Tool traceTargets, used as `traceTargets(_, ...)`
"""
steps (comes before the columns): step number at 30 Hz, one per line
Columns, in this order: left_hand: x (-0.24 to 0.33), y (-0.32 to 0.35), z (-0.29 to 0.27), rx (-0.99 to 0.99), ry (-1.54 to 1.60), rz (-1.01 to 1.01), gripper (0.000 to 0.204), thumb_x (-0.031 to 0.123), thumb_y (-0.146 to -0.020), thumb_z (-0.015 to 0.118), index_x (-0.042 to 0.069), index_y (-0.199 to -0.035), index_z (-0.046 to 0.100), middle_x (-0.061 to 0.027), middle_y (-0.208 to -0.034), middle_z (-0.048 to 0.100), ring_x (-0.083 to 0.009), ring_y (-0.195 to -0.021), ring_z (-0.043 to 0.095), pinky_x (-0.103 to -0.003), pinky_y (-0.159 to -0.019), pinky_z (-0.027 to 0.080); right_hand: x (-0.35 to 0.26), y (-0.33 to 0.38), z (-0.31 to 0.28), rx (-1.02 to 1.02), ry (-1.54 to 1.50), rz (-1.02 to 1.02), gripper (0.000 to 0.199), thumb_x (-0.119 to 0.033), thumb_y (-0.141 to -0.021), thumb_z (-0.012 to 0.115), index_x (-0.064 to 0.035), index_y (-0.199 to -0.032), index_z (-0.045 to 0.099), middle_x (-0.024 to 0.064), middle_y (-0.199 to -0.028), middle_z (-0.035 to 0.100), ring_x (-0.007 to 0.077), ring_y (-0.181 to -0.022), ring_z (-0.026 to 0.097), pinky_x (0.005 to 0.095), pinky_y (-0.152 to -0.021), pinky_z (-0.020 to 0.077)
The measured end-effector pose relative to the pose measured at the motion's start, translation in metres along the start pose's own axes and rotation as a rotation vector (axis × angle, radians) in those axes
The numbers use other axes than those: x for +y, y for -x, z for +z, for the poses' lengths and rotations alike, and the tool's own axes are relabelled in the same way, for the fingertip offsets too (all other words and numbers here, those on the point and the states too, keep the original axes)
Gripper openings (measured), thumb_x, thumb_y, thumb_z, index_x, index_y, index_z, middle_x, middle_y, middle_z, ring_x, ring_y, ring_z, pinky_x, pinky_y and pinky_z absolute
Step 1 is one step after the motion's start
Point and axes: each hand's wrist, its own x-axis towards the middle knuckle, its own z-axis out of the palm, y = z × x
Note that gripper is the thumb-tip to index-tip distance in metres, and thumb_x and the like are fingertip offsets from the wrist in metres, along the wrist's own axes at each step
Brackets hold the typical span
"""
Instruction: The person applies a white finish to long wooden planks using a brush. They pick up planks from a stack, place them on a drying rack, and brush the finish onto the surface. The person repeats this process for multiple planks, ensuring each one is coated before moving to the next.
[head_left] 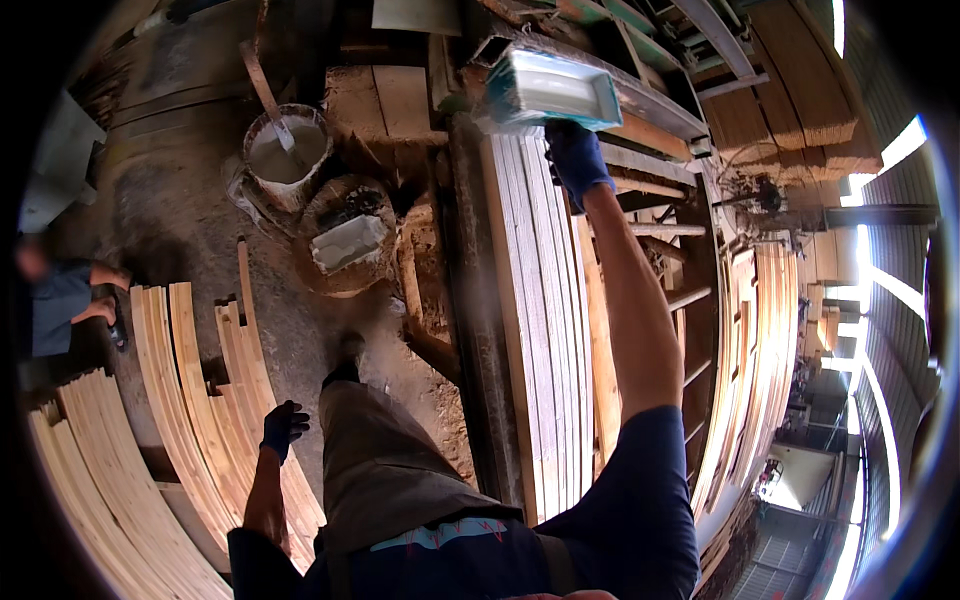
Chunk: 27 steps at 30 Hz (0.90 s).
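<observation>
Dusty workshop floor (pixel 185 215), plank stacks (pixel 195 390) lower left, whitish boards (pixel 545 310) centre. Bucket (pixel 285 195), upper left: pale liquid (pixel 268 163), stick (pixel 262 85). Right hand (pixel 578 160) grips teal box (pixel 508 88), whitish inside, top centre; left hand (pixel 284 428) loosely spread, lower left.

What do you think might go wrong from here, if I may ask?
The right hand alone grips the near side of the teal-and-white box, at the far end of the pale strips, while the left hand hangs empty; the box might tip or slip. The open bucket has a paddle leaning in it, so a knock could spill its contents.
</observation>
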Motion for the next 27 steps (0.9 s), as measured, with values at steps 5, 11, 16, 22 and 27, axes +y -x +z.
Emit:
traceTargets(5,-0.023,-0.034,-0.028,-0.037,0.190,-0.074,0.049,0.048,-0.097,0.045,0.010,-0.126,0.057,-0.0142,-0.110,0.067,-0.0259,-0.082,0.066,-0.040,-0.086,0.048,0.065,-0.032,-0.011,0.152,0.188,-0.701,0.028,-0.033,-0.095,0.056,-0.0057,-0.090,0.063,0.0062,-0.059,0.057,0.0188,-0.048,0.053,0.0326,-0.045,0.0453)
traceTargets(11,-0.054,0.005,-0.001,-0.013,-0.030,-0.109,0.054,0.051,-0.098,0.042,0.012,-0.133,0.052,-0.0137,-0.122,0.064,-0.0276,-0.105,0.062,-0.043,-0.099,0.041,0.042,0.087,-0.043,-0.133,-0.063,-0.052,0.023,-0.028,-0.094,0.052,-0.0089,-0.082,0.053,-0.0003,-0.057,0.050,0.0109,-0.041,0.047,0.0291,-0.035,0.0377)
traceTargets(16,-0.103,-0.047,-0.019,-0.352,0.093,-0.004,0.043,0.042,-0.097,0.050,0.008,-0.120,0.059,-0.0137,-0.098,0.070,-0.0236,-0.077,0.065,-0.036,-0.069,0.052,0.084,0.205,-0.082,-0.133,0.081,0.062,0.023,-0.025,-0.087,0.059,-0.0032,-0.087,0.067,0.0203,-0.080,0.068,0.0353,-0.077,0.067,0.0423,-0.068,0.0533)
traceTargets(22,-0.080,0.126,0.159,-0.639,-0.536,0.384,0.034,0.016,-0.097,0.051,-0.004,-0.125,0.053,-0.0186,-0.111,0.067,-0.0243,-0.093,0.068,-0.034,-0.077,0.057,0.212,0.369,-0.111,-0.018,0.372,-0.440,0.010,-0.011,-0.091,0.059,-0.0082,-0.095,0.068,0.0051,-0.068,0.063,0.0135,-0.052,0.061,0.0274,-0.049,0.0555)
traceTargets(27,-0.225,0.322,0.345,-1.465,-0.955,0.926,0.031,0.028,-0.090,0.063,0.005,-0.110,0.065,-0.0155,-0.101,0.068,-0.0271,-0.094,0.067,-0.036,-0.083,0.053,0.211,0.581,-0.158,-0.249,0.211,0.040,0.021,-0.015,-0.091,0.055,-0.0044,-0.108,0.062,0.0217,-0.097,0.067,0.0376,-0.092,0.065,0.0451,-0.083,0.0515)
